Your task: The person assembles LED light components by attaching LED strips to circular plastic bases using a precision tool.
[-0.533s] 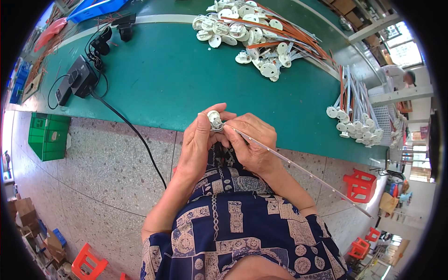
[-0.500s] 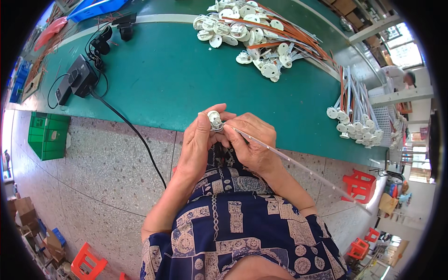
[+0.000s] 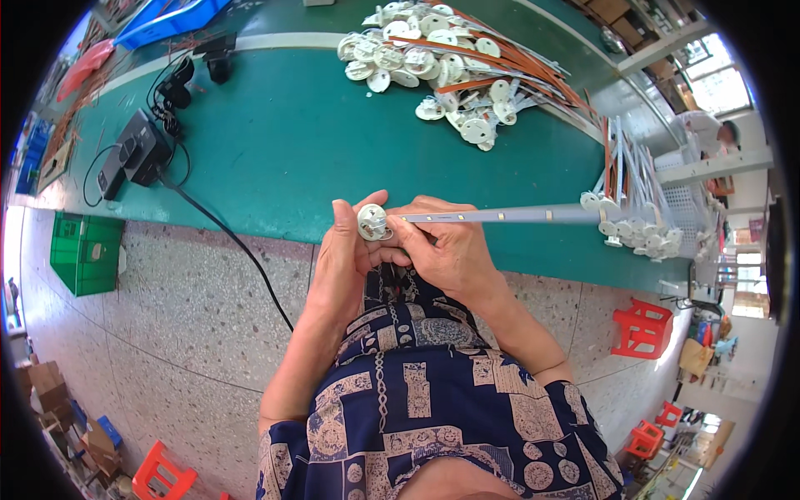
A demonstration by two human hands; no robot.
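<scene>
A round white end piece [image 3: 372, 222], with small metal parts on its face, sits in the cupped fingers of my left hand [image 3: 337, 265]. The thumb of that hand stands up beside the disc. From the disc a slim pale LED strip [image 3: 521, 216] runs out to the right, dotted with small yellowish squares. My right hand [image 3: 454, 254] pinches the strip close to the disc, between thumb and fingers. The strip's far end reaches toward the bundle of strips at the right. Both hands are over the near edge of the green table [image 3: 275, 158].
Many white discs with strips lie in a large pile [image 3: 433, 62] at the back; a smaller bundle [image 3: 637, 225] lies right. At left are a black boxy device [image 3: 143, 146] with a cable [image 3: 237, 229], a green crate [image 3: 86, 254] and a blue tray [image 3: 167, 23]. A red stool [image 3: 642, 327] stands right.
The strip has swung up from slanting toward the lower right to nearly level. The disc has turned and shifted slightly left, and the left thumb has moved away from it.
</scene>
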